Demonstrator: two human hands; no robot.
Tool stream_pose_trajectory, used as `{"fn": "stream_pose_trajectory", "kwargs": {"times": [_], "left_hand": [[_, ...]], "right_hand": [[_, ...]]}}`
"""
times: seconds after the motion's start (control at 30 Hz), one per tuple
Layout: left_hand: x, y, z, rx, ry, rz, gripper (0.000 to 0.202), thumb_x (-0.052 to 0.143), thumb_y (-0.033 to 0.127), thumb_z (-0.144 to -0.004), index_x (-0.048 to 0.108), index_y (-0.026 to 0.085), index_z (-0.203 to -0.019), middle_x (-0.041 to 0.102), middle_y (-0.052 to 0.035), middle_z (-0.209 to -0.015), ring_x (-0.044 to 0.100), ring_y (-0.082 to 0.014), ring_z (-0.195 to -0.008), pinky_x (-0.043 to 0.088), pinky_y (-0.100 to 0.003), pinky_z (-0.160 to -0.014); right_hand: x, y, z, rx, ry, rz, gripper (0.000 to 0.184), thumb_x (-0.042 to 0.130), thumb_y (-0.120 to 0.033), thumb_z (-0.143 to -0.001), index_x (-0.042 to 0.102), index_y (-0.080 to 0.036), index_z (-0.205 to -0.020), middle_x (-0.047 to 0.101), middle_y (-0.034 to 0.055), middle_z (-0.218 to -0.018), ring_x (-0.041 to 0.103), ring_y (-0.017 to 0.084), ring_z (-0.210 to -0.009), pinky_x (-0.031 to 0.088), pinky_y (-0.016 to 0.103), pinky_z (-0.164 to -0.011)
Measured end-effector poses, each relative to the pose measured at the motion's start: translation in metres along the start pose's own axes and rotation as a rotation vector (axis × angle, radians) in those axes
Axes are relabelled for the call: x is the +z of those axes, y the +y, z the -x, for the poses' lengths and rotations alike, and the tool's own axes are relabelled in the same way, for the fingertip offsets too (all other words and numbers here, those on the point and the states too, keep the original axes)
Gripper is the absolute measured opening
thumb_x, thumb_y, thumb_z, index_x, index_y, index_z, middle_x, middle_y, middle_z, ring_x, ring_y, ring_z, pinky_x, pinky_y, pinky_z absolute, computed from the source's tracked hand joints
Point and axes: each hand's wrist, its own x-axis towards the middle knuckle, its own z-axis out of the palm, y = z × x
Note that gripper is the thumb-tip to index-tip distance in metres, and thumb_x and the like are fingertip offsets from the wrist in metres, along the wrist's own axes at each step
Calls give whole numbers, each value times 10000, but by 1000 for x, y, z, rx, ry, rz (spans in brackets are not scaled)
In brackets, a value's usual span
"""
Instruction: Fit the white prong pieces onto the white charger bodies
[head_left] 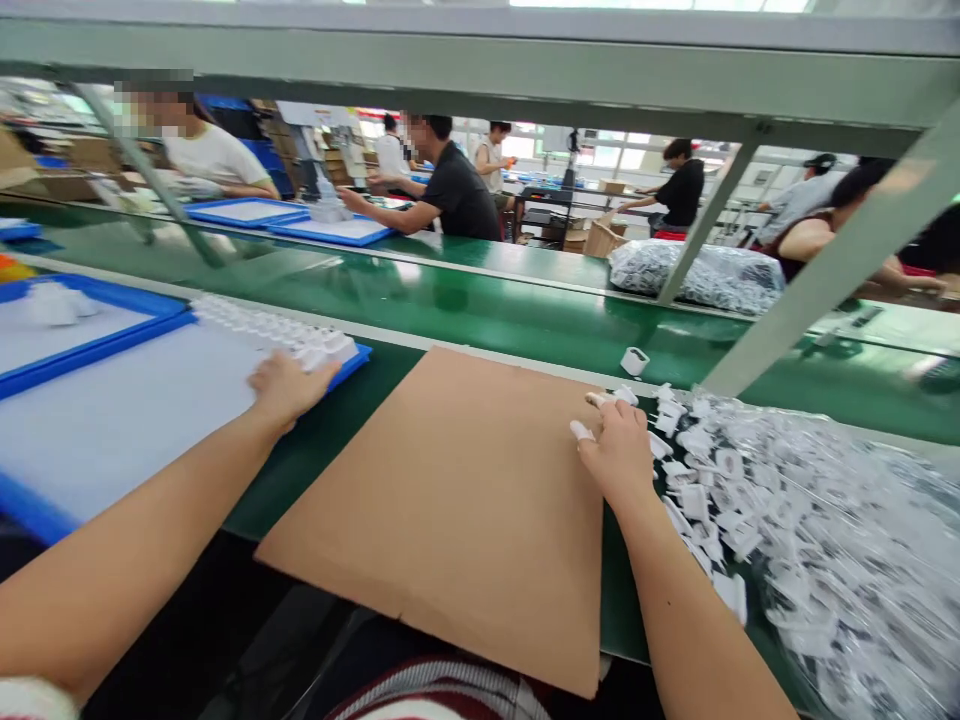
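My left hand is over the right side of a blue tray with a white lining. Its thumb and fingers are spread at the near side of a row of white plastic housings; the fingertips are partly hidden. My right hand reaches over the far right corner of a brown cardboard sheet, thumb and index finger apart, with white coverings on their tips. Just past its fingers lie a loose white part and a pile of similar white plastic parts. I see nothing held in it.
A clear plastic bag full of white parts lies at right. One white housing stands on the green belt. Another blue tray is at far left. A slanted metal post and an overhead beam cross the view. Several co-workers sit beyond.
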Motion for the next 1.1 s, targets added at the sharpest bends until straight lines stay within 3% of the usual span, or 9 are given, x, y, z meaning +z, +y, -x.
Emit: {"fn": "stream_pose_trajectory", "kwargs": {"times": [0.07, 0.13, 0.2, 0.3, 0.47, 0.67, 0.77, 0.93, 1.1], "left_hand": [[2, 19, 12, -12, 183, 7, 984, 626, 580, -782, 305, -55, -1462, 316, -392, -1528, 293, -569, -1414, 255, -797, -1069], [7, 41, 23, 161, 320, 86, 983, 668, 553, -771, 295, 56, -1533, 258, -294, -1603, 245, -493, -1477, 236, -715, -1161], [18, 69, 31, 401, 330, 194, 902, 676, 531, -794, 346, 133, -1533, 298, -233, -1593, 274, -432, -1486, 240, -652, -1203], [44, 118, 39, 616, 186, 316, 752, 630, 526, -860, 419, 164, -1484, 387, -208, -1536, 344, -392, -1464, 246, -605, -1228], [105, 210, 41, 801, -230, 408, 492, 545, 422, -905, 549, 180, -1333, 555, -166, -1413, 444, -350, -1394, 302, -559, -1216], [182, 319, 40, 773, -552, 429, 601, 649, 337, -848, 540, 135, -1404, 557, -170, -1475, 428, -363, -1423, 309, -489, -1224], [213, 359, 38, 705, -635, 422, 700, 706, 360, -844, 494, 90, -1454, 498, -232, -1526, 426, -405, -1432, 340, -500, -1195], [235, 381, 38, 632, -682, 450, 533, 713, 305, -854, 586, 108, -1333, 603, -218, -1380, 594, -333, -1241, 449, -439, -1096], [208, 352, 43, 659, -592, 545, 498, 621, 343, -906, 563, 120, -1347, 580, -183, -1385, 577, -295, -1252, 441, -423, -1120]], "right_hand": [[-13, 7, -3, 140, 15, 213, 563, 606, -231, -881, 581, -118, -1432, 552, 213, -1446, 443, 428, -1366, 346, 555, -1137], [-19, 15, -6, 288, -43, 344, 576, 589, -185, -875, 558, -78, -1440, 514, 253, -1476, 389, 472, -1414, 293, 597, -1154], [-20, 22, -9, 375, -121, 383, 507, 529, -153, -901, 584, -51, -1395, 540, 266, -1440, 421, 469, -1390, 314, 588, -1134], [-18, 29, -13, 379, -181, 361, 426, 469, -112, -921, 648, -95, -1308, 605, 208, -1369, 531, 381, -1274, 415, 462, -1043], [-23, 28, -15, 320, -170, 335, 386, 511, -95, -892, 711, -180, -1211, 655, 127, -1282, 572, 315, -1188, 455, 376, -938], [-28, 26, -13, 293, -55, 103, 243, 579, -138, -829, 704, -211, -1023, 712, 86, -1082, 637, 270, -1001, 486, 371, -848], [-23, 32, -13, 272, 50, -129, 403, 578, -127, -768, 649, -227, -1152, 689, 70, -1081, 649, 230, -895, 516, 371, -824], [-10, 29, -16, 302, 111, -673, 453, 648, -217, -735, 592, -202, -1184, 659, 82, -1141, 667, 183, -861, 557, 329, -776], [-9, 14, -18, 344, 38, -1069, 497, 771, -302, -668, 569, -223, -1115, 691, 18, -990, 621, 128, -670, 508, 269, -614]]}}
